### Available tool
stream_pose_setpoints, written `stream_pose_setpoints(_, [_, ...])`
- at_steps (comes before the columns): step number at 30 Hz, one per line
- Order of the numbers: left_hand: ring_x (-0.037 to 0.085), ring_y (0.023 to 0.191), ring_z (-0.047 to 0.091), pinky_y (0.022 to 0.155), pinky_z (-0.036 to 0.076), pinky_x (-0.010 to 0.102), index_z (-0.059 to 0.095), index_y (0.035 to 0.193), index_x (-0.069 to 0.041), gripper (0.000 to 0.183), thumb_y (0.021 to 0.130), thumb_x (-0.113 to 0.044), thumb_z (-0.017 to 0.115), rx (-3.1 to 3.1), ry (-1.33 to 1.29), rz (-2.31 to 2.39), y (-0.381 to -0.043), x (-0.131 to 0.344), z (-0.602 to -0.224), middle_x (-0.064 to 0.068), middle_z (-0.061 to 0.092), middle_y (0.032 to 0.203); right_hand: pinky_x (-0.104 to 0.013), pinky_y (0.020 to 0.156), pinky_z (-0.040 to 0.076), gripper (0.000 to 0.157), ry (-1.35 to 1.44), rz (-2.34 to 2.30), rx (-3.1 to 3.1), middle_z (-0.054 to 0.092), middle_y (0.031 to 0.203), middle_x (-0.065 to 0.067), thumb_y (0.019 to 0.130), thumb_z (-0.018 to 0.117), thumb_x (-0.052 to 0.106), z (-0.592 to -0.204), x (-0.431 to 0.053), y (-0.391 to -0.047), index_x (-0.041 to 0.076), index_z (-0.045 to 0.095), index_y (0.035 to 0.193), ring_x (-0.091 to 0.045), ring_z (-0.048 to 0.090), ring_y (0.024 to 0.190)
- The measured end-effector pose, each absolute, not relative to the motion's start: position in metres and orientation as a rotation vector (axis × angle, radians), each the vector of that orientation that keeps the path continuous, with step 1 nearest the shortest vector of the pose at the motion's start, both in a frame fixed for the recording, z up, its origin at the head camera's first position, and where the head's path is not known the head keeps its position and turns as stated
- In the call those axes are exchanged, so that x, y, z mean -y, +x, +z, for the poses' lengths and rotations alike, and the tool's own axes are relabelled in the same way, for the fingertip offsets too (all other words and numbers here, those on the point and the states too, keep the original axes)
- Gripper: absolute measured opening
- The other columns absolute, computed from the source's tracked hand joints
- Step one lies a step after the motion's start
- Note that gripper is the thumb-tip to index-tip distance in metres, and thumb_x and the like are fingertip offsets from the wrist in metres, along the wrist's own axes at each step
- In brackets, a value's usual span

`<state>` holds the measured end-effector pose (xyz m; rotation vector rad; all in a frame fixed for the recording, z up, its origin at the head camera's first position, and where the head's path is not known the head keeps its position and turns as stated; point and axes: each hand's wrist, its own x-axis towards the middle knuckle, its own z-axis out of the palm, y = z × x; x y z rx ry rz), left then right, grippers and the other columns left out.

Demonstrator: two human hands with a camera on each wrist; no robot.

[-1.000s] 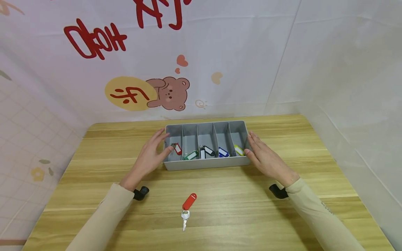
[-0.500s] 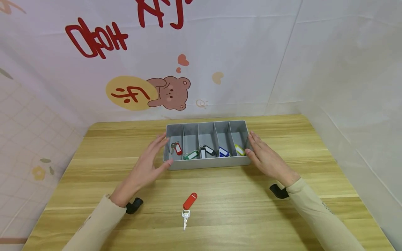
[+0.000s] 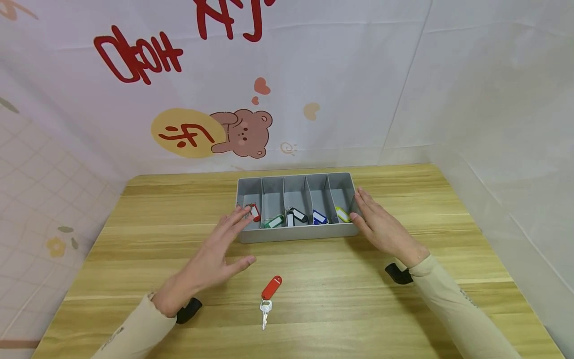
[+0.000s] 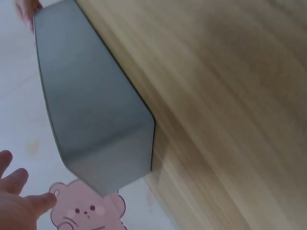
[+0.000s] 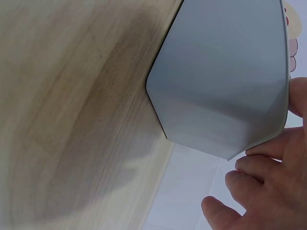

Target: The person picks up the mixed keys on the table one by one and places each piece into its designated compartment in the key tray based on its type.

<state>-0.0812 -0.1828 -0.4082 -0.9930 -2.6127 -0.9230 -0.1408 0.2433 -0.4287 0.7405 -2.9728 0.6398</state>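
A grey five-compartment tray (image 3: 298,234) stands at the back of the table. My right hand (image 3: 381,227) rests on its right end, fingers extended along the end wall and thumb at the front corner; the right wrist view shows the thumb at the rim. My left hand (image 3: 211,262) reaches before the tray's left front corner with fingers spread, holding nothing; its fingertips overlap the leftmost compartment in the head view. Close by on the table lies a silver key (image 3: 265,311) with a red key tag (image 3: 271,287).
Inside the tray, from left to right, are a red tag (image 3: 255,213) with keys partly hidden by fingers, a green tag (image 3: 273,222), black tags (image 3: 299,215), blue tags (image 3: 319,217) and a yellow tag (image 3: 343,215). A printed white cloth (image 3: 350,89) hangs behind the wooden table.
My left hand has come off the tray's left end and moved toward the front and right, nearer the loose key. The right hand and the tray stay practically where they were.
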Motion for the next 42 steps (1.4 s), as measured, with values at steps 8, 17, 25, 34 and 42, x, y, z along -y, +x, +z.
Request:
stream_pose_setpoints(8, [0.033, 0.154, 0.028, 0.127, 0.013, 0.048, 0.045, 0.156, -0.007, 0.076, 0.100, -0.057, 0.059, 2.541, -1.165, -0.861, -0.070, 0.176, -0.415, 0.010, 0.039, 0.163, -0.060, 0.122, 0.023, 0.067, 0.737, 0.639, 2.978, 0.015, 0.168, -0.027, 0.113, 0.040, 0.034, -0.429, -0.243, -0.141, -0.011, 0.021, 0.159, -0.042, 0.016, 0.156])
stream_pose_setpoints(17, [0.035, 0.150, 0.037, 0.124, 0.023, 0.055, 0.047, 0.154, -0.008, 0.076, 0.091, -0.036, 0.079, 2.518, -1.303, -0.713, -0.060, 0.167, -0.426, 0.010, 0.044, 0.161, -0.061, 0.121, 0.023, 0.068, 0.733, 0.634, 2.982, 0.015, 0.169, -0.027, 0.113, 0.040, 0.035, -0.429, -0.242, -0.142, -0.011, 0.021, 0.159, -0.041, 0.015, 0.156])
stream_pose_setpoints(25, [0.032, 0.147, 0.042, 0.119, 0.032, 0.058, 0.053, 0.149, -0.010, 0.067, 0.095, -0.042, 0.075, 2.593, -1.402, -0.652, -0.052, 0.165, -0.433, 0.005, 0.050, 0.156, -0.061, 0.121, 0.024, 0.067, 0.738, 0.628, 2.968, 0.018, 0.167, -0.029, 0.113, 0.042, 0.034, -0.431, -0.242, -0.141, -0.012, 0.023, 0.158, -0.046, 0.020, 0.154])
stream_pose_setpoints(34, [0.024, 0.142, 0.048, 0.117, 0.035, 0.056, 0.061, 0.142, -0.013, 0.055, 0.099, -0.045, 0.069, 2.699, -1.571, -0.675, -0.052, 0.166, -0.442, 0.000, 0.059, 0.147, -0.060, 0.121, 0.024, 0.066, 0.726, 0.628, 2.975, 0.018, 0.167, -0.029, 0.113, 0.042, 0.032, -0.430, -0.242, -0.141, -0.012, 0.024, 0.158, -0.045, 0.020, 0.154])
stream_pose_setpoints(42, [0.018, 0.133, 0.055, 0.113, 0.043, 0.043, 0.068, 0.134, -0.017, 0.040, 0.097, -0.034, 0.074, 2.764, -1.663, -0.731, -0.053, 0.168, -0.448, -0.005, 0.063, 0.139, -0.059, 0.122, 0.023, 0.067, 0.719, 0.643, 2.990, 0.017, 0.168, -0.029, 0.113, 0.041, 0.034, -0.430, -0.241, -0.140, -0.012, 0.023, 0.158, -0.042, 0.016, 0.156])
